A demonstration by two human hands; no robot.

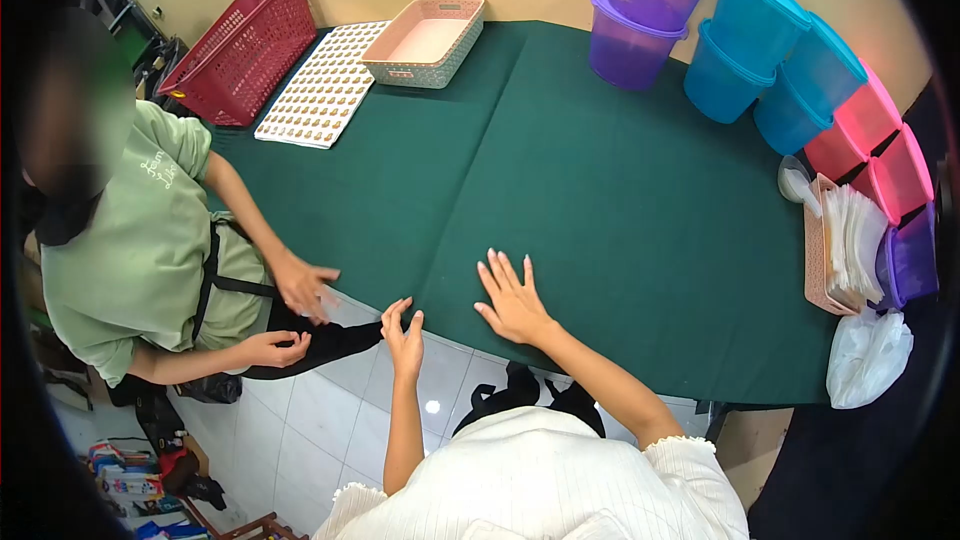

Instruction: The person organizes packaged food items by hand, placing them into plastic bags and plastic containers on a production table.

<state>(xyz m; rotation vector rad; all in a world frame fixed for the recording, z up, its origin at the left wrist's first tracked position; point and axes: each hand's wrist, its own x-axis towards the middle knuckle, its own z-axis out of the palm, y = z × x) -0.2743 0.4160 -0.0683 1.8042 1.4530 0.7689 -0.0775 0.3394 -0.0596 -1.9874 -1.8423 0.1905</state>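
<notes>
Lying under right hand [516, 304], green tablecloth [630, 195], left hand [403, 338] near edge

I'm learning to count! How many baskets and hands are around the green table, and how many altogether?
Baskets: 3 (dark red basket, pink-and-grey basket, pink basket)
Hands of the person in white: 2 (left hand, right hand)
Hands of the person in green: 2 (upper hand, lower hand)
Total: 7

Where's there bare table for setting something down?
Widest: the table between the right hand and the far purple tubs. Another patch lies between the right hand and the patterned sheet. Crowded: the right edge, with pink tubs and a white bag; the far left corner, around the red basket.
</notes>
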